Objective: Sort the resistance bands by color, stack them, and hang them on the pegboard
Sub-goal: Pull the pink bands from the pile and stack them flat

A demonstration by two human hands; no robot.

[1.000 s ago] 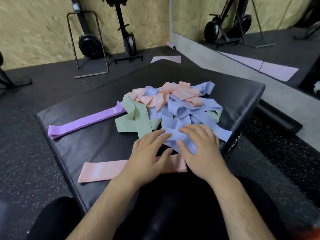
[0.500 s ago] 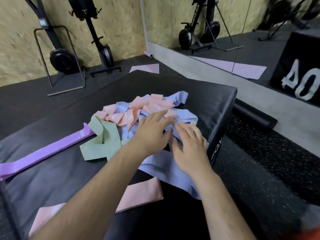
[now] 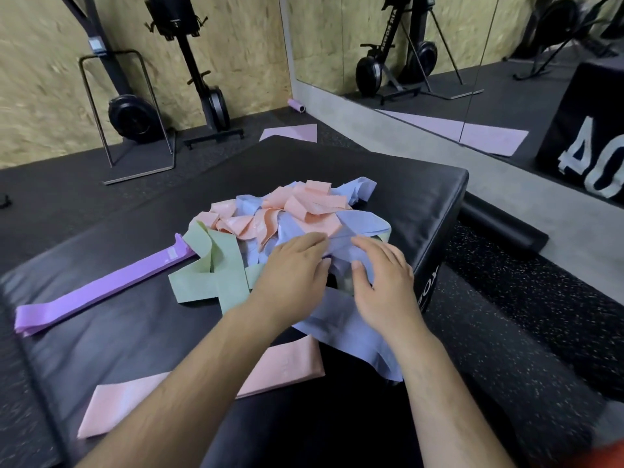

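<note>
Left hand (image 3: 290,275) and right hand (image 3: 385,285) both lie on a blue band (image 3: 347,336) at the near edge of the tangled pile (image 3: 304,214). Pulling it from there could drag looped pink and green bands along, or tip the loose blue end off the tabletop (image 3: 141,332) corner. The left hand's fingers are nearly straight and press flat. The right hand is relaxed, and I cannot tell whether its thumb pinches a fold. Nearer than the pile lies a flat pink band (image 3: 199,386), and left of the pile a green band (image 3: 216,275) and a purple band (image 3: 101,288).
</note>
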